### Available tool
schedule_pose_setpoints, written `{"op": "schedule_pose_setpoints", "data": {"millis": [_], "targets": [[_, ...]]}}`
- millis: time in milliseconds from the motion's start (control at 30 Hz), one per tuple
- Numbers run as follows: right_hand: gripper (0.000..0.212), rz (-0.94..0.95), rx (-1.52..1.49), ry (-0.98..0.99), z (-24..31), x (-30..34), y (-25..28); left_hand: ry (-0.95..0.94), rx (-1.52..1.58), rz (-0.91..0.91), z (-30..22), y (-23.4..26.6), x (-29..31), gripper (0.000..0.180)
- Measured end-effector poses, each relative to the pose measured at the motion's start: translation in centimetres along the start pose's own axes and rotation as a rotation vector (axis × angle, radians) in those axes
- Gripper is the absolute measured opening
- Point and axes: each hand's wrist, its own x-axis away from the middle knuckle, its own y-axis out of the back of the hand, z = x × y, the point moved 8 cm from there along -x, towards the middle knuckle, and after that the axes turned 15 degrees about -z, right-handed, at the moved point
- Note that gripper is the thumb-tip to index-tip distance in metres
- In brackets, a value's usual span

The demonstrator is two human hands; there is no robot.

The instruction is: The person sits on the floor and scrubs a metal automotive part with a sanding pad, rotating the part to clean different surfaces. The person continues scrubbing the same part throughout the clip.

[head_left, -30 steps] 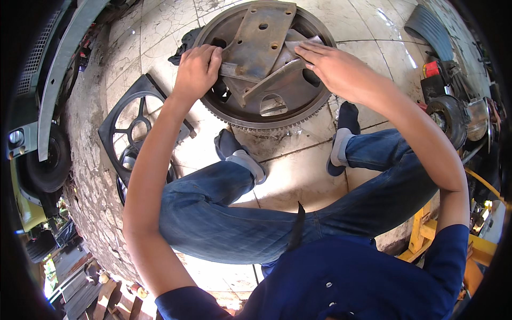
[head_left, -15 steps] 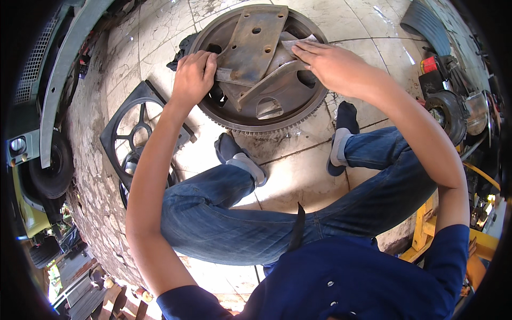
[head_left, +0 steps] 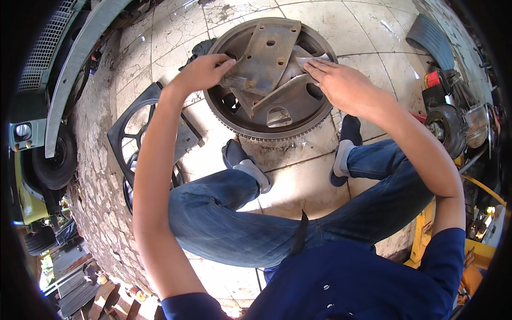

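A rusty steel bracket (head_left: 269, 45) with several holes and raised flanges lies on a big toothed flywheel (head_left: 217, 109) on the floor. My right hand (head_left: 341, 82) is at the bracket's right side, fingers together over a grey-white sheet (head_left: 309, 58) that looks like sandpaper, pressed against the metal. At the bracket's left flange is my left hand (head_left: 202, 73), its thumb stretched out and apart from the fingers. Nothing shows between them; some fingertips are hidden, and I cannot tell whether they touch the flange.
A black fan shroud (head_left: 128, 120) lies on the tiles to the left of the flywheel. Dark cloth (head_left: 201, 50) is behind its left rim. Machine parts (head_left: 447, 125) and a ribbed dark panel (head_left: 431, 40) stand at the right. My feet rest near the flywheel's front.
My left hand has lifted and its grip on the bracket's left edge has loosened. My right hand stays on the sheet. The whole view has shifted slightly.
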Motion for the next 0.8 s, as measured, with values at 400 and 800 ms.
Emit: {"op": "schedule_pose_setpoints", "data": {"millis": [400, 800], "targets": [[0.045, -0.035, -0.045, -0.051, -0.9, 0.3, 0.5, 0.165, -0.552, -0.189, -4.5, -1.6, -13.0, 0.036], [0.048, 0.005, -0.039, -0.02, 1.0, -0.8, 0.2, -0.027, -0.671, -0.129, -8.3, 0.2, -10.0, 0.028]]}}
